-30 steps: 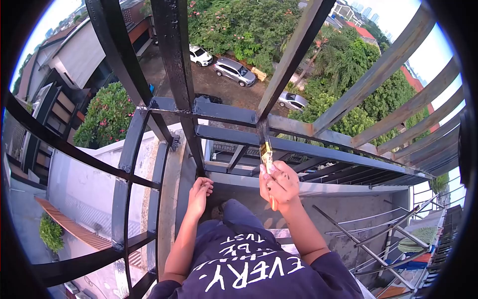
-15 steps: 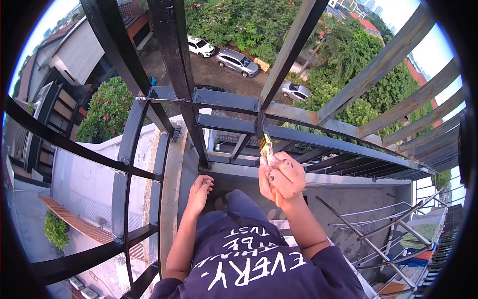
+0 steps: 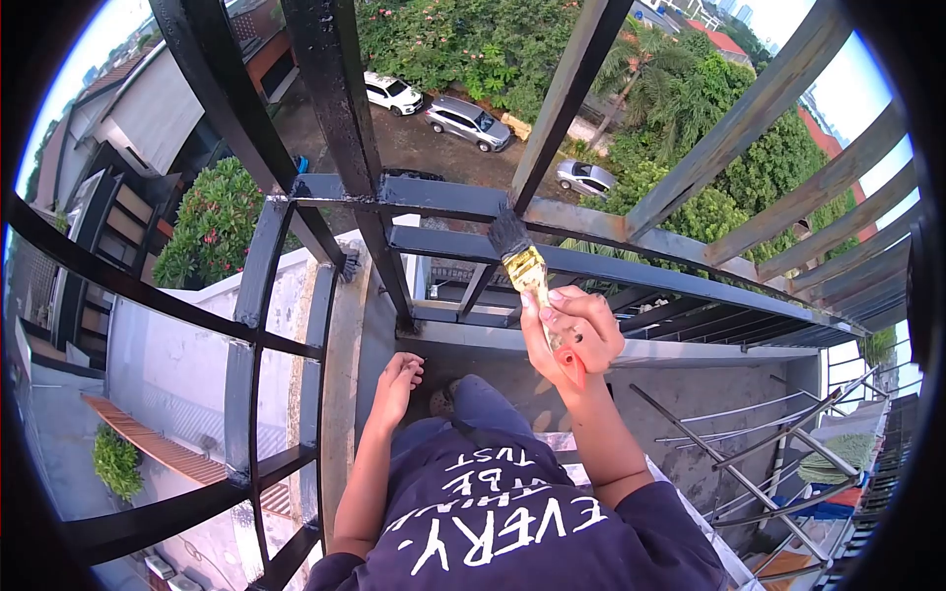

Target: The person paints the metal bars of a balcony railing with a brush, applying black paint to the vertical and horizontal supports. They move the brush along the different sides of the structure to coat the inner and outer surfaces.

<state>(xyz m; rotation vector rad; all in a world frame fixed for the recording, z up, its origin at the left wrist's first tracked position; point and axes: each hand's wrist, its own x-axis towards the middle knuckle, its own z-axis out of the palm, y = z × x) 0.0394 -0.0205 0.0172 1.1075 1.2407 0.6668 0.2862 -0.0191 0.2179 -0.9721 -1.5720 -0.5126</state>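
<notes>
My right hand (image 3: pixel 579 335) is closed around the handle of a paintbrush (image 3: pixel 525 266). The brush points up and slightly left. Its bristles are coated in black paint, its ferrule is yellowish and smeared, and an orange handle end shows below my fingers. The bristle tips meet the horizontal rail (image 3: pixel 443 200) near the foot of an upright bar (image 3: pixel 567 108). Left of there the rail is glossy black; to the right it is grey with rusty patches. Dark spots mark my right hand. Low beside my leg, my left hand (image 3: pixel 397 382) hangs with loosely bent fingers and nothing visible in it.
Slanted grey, rust-stained bars (image 3: pixel 739 123) stand on the right. A second black rail (image 3: pixel 631 268) runs below. Black-painted framework (image 3: pixel 241 394) is at my left. Metal poles and a rack with cloths (image 3: pixel 838 453) are at lower right. Parked cars (image 3: pixel 468 123) and trees lie far below.
My right hand has turned and shifted slightly right and down, tilting the brush leftward so its bristles show broad side on. My left hand has barely moved.
</notes>
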